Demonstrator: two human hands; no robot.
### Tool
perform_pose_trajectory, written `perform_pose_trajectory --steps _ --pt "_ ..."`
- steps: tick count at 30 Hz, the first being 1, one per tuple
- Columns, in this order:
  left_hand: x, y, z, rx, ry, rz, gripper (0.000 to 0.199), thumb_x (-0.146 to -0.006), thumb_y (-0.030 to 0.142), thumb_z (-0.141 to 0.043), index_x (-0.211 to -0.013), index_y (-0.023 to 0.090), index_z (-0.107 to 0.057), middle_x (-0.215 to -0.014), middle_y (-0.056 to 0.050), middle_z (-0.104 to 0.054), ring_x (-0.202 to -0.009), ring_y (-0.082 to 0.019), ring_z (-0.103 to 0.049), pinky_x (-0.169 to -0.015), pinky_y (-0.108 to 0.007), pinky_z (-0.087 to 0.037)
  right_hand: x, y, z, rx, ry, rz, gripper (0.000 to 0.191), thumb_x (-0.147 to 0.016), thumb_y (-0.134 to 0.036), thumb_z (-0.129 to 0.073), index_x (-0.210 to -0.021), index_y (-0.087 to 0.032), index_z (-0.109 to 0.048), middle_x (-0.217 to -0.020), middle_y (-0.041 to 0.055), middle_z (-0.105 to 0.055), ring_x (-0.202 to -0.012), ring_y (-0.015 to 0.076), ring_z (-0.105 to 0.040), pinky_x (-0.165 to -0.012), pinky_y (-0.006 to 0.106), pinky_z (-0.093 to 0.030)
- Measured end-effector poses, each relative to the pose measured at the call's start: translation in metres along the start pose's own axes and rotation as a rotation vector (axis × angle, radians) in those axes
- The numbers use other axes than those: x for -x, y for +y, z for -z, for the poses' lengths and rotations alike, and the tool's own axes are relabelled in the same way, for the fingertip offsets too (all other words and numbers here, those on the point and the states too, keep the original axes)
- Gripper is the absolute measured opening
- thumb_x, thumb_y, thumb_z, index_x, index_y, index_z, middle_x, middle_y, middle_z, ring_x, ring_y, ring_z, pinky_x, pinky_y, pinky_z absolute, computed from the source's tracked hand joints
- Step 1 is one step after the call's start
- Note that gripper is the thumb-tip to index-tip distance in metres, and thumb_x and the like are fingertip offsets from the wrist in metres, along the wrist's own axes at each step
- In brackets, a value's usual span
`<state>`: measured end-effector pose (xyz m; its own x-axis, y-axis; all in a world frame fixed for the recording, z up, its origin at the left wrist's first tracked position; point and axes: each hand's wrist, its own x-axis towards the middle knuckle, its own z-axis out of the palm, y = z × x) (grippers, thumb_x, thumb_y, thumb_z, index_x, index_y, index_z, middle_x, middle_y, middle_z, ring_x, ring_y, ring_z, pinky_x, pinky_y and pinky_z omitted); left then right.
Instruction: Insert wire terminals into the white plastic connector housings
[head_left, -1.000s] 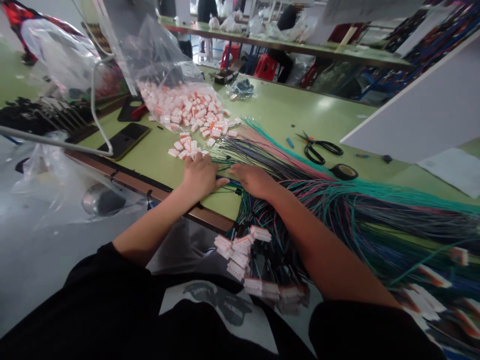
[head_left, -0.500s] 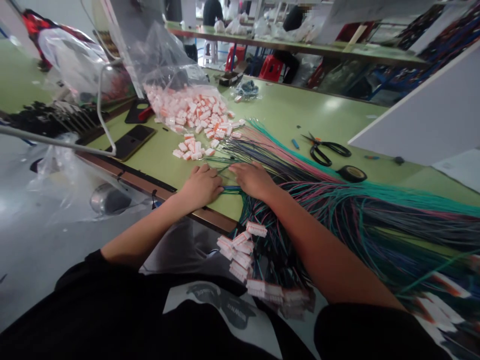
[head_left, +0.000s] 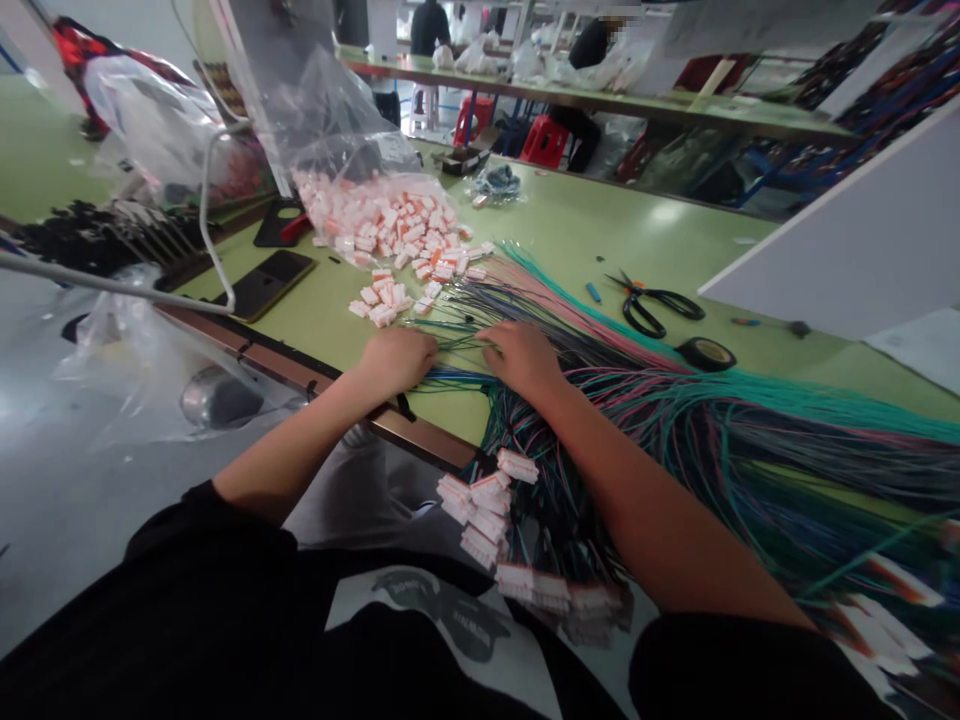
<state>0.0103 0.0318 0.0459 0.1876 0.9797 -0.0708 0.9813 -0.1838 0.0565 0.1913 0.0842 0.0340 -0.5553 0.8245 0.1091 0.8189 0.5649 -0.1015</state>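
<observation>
My left hand [head_left: 397, 358] is curled closed near the table's front edge, at the left ends of a few thin blue and green wires [head_left: 463, 376]. Its fingertips are partly hidden, but the wires run out from them. To its right, my right hand [head_left: 521, 358] bends over the wires with its thumb and fingers together around them. A thick bundle of teal, pink and dark wires [head_left: 645, 385] spreads rightward beneath my right forearm. White and orange connectors [head_left: 484, 515] hang at its near end, over the table edge. More loose connectors [head_left: 386, 298] lie just beyond my left hand.
A clear plastic bag [head_left: 352, 150] spills a heap of connectors at the back left. Black-handled scissors [head_left: 660, 303] and a roll of black tape [head_left: 705, 352] lie beyond the wires. A phone [head_left: 270, 283] and a bent metal rod [head_left: 206, 215] are at left. People sit farther back.
My left hand has drawn slightly left and its fingers have curled in, widening the gap between the hands. My right hand stays over the wires, shifted slightly right in the picture.
</observation>
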Motion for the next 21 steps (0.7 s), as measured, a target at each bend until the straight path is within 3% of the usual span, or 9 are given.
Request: perform_pose_trajectory --steps 6,11,17,21 --pt "-0.008 -0.001 0.017 0.004 -0.09 0.039 0.031 -0.083 0.031 -0.047 -0.102 0.017 -0.068 -0.105 -0.012 -0.068 -0.095 -0.024 -0.064 -0.072 -0.03 -0.049 0.001 -0.003 -0.002 0.041 -0.145 0.149 0.024 -0.087 -0.021 -0.047 -0.094 -0.015 -0.07 -0.098 0.0106 -0.069 -0.095 0.0213 -0.06 -0.074 0.027 -0.039" --pt "-0.022 -0.01 0.012 0.018 -0.029 0.136 0.035 -0.084 0.031 -0.043 -0.107 0.016 -0.065 -0.108 -0.012 -0.067 -0.099 -0.026 -0.064 -0.077 -0.033 -0.05 -0.002 -0.003 -0.006 -0.005 -0.166 0.226 0.022 -0.088 -0.023 -0.05 -0.096 -0.016 -0.07 -0.099 0.0101 -0.069 -0.098 0.0219 -0.059 -0.08 0.028 -0.04" --pt "-0.037 -0.019 0.006 0.038 0.016 0.182 0.041 -0.08 0.027 -0.05 -0.119 0.017 -0.057 -0.114 -0.013 -0.066 -0.104 -0.028 -0.063 -0.079 -0.034 -0.05 0.0 -0.006 -0.011 -0.085 -0.092 0.139 0.032 -0.082 -0.015 -0.055 -0.114 -0.009 -0.061 -0.105 0.0142 -0.066 -0.099 0.0224 -0.059 -0.086 0.031 -0.042" --pt "-0.046 -0.019 0.005 0.005 -0.033 0.14 0.035 -0.081 0.028 -0.05 -0.112 0.018 -0.063 -0.106 -0.013 -0.068 -0.101 -0.03 -0.063 -0.076 -0.035 -0.049 0.002 -0.009 -0.01 -0.067 -0.131 0.035 0.029 -0.085 -0.019 -0.052 -0.11 -0.009 -0.062 -0.096 0.0136 -0.066 -0.095 0.0234 -0.06 -0.081 0.031 -0.042"
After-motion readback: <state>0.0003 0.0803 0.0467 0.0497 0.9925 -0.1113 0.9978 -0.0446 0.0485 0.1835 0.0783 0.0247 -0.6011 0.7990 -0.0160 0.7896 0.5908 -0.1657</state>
